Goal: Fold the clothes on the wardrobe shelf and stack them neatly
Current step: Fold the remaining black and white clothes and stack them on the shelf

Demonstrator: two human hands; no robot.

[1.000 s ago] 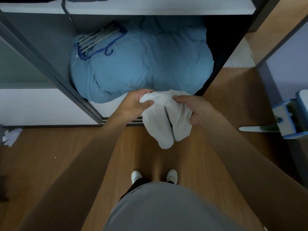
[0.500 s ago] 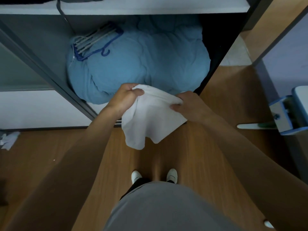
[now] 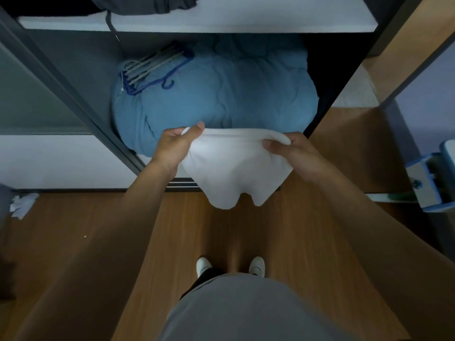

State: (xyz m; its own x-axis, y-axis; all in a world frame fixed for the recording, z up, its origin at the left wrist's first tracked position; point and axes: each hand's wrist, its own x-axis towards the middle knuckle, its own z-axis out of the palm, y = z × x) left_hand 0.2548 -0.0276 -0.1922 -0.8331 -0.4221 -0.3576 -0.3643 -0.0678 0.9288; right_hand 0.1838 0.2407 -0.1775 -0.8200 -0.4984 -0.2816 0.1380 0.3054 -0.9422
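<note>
A white garment (image 3: 234, 168) is gripped along its top edge by the left hand (image 3: 176, 146) and right hand (image 3: 293, 151), fingers curled into the fabric. It is held spread in the air before the wardrobe's lower compartment, beneath the shelf (image 3: 197, 24), where a blue duvet (image 3: 221, 94) is stuffed with hangers (image 3: 150, 67) on its left.

No readable text anywhere here: no labels, brands, numbers or signs show on anything in view.

hands (image 3: 172, 148) moved apart, spreading white garment (image 3: 234, 171) wider.
</note>
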